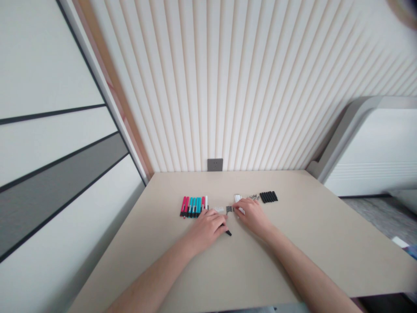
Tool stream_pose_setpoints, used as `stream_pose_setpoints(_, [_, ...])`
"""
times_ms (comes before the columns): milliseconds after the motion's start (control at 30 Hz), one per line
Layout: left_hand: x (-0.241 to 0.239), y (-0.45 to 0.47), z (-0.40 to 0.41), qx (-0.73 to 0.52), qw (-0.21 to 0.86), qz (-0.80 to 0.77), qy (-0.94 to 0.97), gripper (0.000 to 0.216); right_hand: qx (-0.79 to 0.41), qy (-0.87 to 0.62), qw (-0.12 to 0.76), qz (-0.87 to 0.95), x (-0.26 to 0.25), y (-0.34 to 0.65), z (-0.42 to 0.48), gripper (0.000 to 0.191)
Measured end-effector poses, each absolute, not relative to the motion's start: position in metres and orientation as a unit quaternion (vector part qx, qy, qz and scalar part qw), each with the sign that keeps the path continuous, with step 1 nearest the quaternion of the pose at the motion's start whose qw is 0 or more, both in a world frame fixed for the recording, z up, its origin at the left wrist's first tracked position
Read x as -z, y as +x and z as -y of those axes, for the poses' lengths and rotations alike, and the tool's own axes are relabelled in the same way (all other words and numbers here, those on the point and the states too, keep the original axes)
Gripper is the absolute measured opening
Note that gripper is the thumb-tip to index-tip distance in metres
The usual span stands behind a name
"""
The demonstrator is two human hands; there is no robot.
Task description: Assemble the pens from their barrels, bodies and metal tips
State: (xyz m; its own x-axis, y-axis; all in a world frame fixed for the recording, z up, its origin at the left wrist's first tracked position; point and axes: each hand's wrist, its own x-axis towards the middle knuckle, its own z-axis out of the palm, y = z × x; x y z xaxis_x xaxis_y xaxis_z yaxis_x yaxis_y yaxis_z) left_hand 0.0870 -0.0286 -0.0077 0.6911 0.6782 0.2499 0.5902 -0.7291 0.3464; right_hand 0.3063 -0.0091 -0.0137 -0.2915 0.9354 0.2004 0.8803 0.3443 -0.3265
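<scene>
- A ribbed white wall [208, 87] is met by the far edge of a beige table [244, 278].
- The left hand [208, 225] is laid low over the table, palm down, its forearm slanted in from the lower left and its fingers bent.
- The right hand [252, 214] is angled inward from the lower right, wrist slightly raised, thumb and forefinger brought close together; whether anything is pinched there cannot be told.
- A row of pens [194, 204] in pink, teal and white is set just beyond the left hand; pale label-like patches are seen on some, but any print is too small to be read.
- Black cylinders [269, 197] are lined up beyond the right hand.
- A black piece [228, 233] is partly covered by the left fingers; whether it is gripped cannot be told.
- White parts [219, 209] and grey parts [229, 209] are placed between the hands.
- Metallic bits [254, 197] are scattered beside the cylinders.
</scene>
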Motion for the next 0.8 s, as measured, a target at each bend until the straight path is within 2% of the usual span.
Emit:
stream_pose_setpoints(500, [0.011, 0.090, 0.026, -0.172, 0.118, -0.348, 0.914, 0.016, -0.070, -0.554, 0.184, 0.809, 0.021, 0.304, 0.004, 0.022])
stream_pose_setpoints(800, [0.009, 0.089, 0.027, -0.191, 0.090, -0.342, 0.916, 0.019, -0.028, -0.509, 0.211, 0.834, 0.018, 0.293, 0.012, 0.032])
